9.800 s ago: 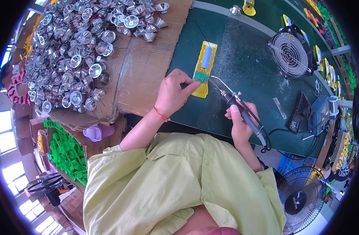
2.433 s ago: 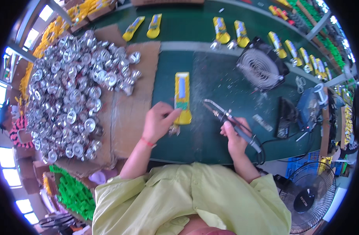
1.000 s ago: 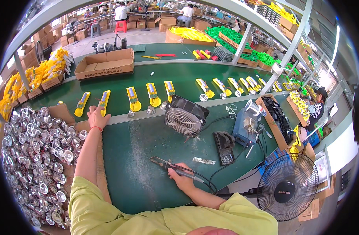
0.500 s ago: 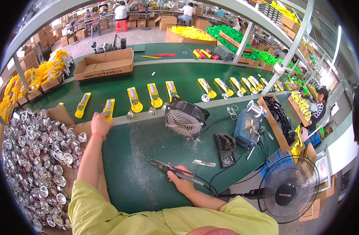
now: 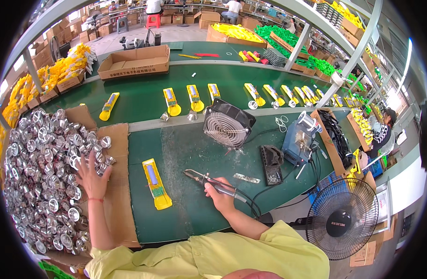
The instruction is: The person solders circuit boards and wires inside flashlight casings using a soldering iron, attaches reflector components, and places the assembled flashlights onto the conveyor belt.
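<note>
The left hand (image 5: 91, 179), half a second ago up at the yellow pieces on the belt, now lies spread and released on the silver cups (image 5: 46, 172) heaped on cardboard, left of the yellow part (image 5: 156, 183) on the green desk (image 5: 190, 218). Right of that part, the right hand (image 5: 221, 197) grips the soldering iron (image 5: 208, 180)

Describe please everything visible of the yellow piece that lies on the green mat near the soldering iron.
The yellow piece is a long, flat plastic-looking shell, wider and rounded at its near end. A bluish cylinder sits along its upper half, a small green board below it. It lies flat on the green mat, slightly slanted, touched by neither hand.
</note>
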A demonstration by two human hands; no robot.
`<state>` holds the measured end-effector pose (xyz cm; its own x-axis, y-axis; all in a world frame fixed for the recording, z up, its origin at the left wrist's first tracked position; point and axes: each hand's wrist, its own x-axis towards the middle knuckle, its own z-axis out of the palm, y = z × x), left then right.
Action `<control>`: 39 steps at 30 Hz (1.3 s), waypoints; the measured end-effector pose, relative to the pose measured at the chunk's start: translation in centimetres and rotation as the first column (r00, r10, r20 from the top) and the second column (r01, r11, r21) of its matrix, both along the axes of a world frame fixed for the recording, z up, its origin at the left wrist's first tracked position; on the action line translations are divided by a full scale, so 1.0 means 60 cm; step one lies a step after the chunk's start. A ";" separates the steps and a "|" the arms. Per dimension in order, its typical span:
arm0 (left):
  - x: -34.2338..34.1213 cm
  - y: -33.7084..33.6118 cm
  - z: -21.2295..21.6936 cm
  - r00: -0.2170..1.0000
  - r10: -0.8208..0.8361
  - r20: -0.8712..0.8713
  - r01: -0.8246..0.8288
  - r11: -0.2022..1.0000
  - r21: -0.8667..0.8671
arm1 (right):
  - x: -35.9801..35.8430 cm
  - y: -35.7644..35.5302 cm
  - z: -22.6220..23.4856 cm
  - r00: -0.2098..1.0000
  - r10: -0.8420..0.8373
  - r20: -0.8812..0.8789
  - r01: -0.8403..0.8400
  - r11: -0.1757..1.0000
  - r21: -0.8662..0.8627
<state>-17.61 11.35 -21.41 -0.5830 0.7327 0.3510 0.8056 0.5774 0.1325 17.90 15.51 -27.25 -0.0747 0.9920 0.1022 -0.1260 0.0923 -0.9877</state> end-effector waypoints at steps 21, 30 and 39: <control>0.139 -0.091 -0.008 0.745 -0.556 0.369 0.304 0.775 0.554 | 0.007 -0.006 -0.003 1.000 0.012 -0.008 -0.013 1.000 -0.005; 0.196 -0.091 -0.041 0.639 -0.611 0.467 0.422 0.786 0.452 | 0.011 -0.015 0.001 1.000 0.012 0.025 -0.013 0.999 0.038; 0.187 -0.097 -0.056 0.459 -0.367 0.809 0.130 0.928 0.348 | -0.011 -0.043 0.040 0.928 0.192 0.320 -0.268 0.940 0.211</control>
<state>-6.39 5.55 -24.78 -0.4809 0.8753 -0.0501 0.3287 0.2329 0.9153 17.22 12.92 -24.88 -0.3614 0.8893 0.2801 0.1159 0.3409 -0.9329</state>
